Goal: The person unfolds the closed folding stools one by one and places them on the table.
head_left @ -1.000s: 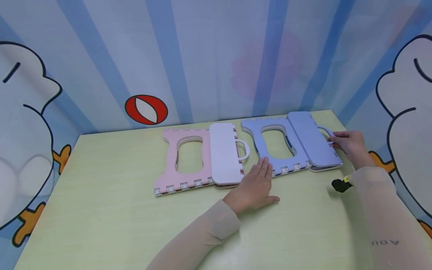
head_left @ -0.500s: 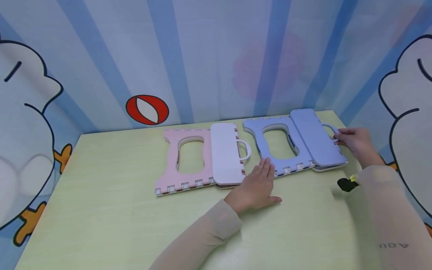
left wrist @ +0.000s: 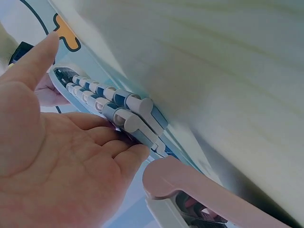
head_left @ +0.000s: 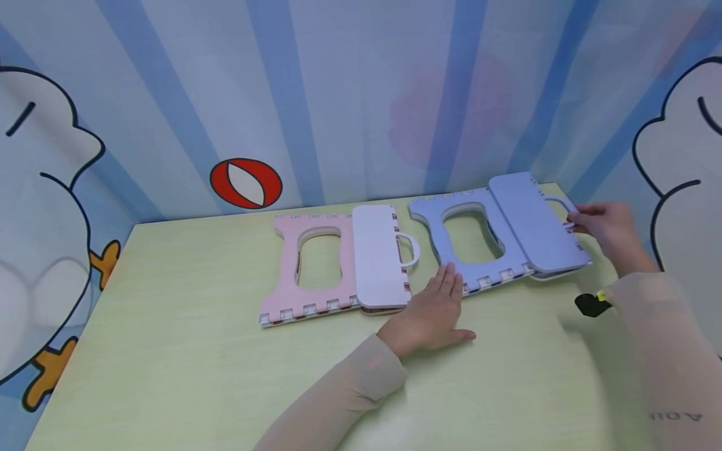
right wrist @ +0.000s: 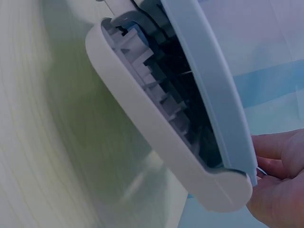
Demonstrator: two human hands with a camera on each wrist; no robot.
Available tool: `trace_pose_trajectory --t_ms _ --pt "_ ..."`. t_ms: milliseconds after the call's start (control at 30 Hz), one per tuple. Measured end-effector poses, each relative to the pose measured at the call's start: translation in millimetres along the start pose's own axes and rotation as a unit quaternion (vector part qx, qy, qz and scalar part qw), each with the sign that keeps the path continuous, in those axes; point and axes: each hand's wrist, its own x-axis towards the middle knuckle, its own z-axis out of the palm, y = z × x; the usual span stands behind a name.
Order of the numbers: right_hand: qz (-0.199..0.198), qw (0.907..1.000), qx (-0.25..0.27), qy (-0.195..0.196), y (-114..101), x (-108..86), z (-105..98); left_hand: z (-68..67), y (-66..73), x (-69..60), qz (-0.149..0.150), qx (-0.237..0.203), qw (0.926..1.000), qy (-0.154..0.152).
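You have two hands in view: one left hand and one right hand. You wear two sleeves. You have two stools before you: one pink stool and one blue stool. Each gives you one handle, so you count two handles. You have one table under them. On the wall you see two birds and one ball, and the left bird shows you two feet. Beside your right sleeve you have one black tab.
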Motion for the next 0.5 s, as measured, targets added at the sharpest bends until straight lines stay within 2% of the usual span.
trace_pose_trajectory --t_ms 267,500 --pt "0.019 0.9986 -0.05 0.002 -14 -7.4 -7 -1.9 1.0 -2.5 0.003 -0.016 0.9999 -0.001" --pt "-0.005 0.9981 -0.058 0.019 -34 -13.5 -12 -4.3 1.8 -5.2 -0.003 -0.047 0.9989 -0.008"
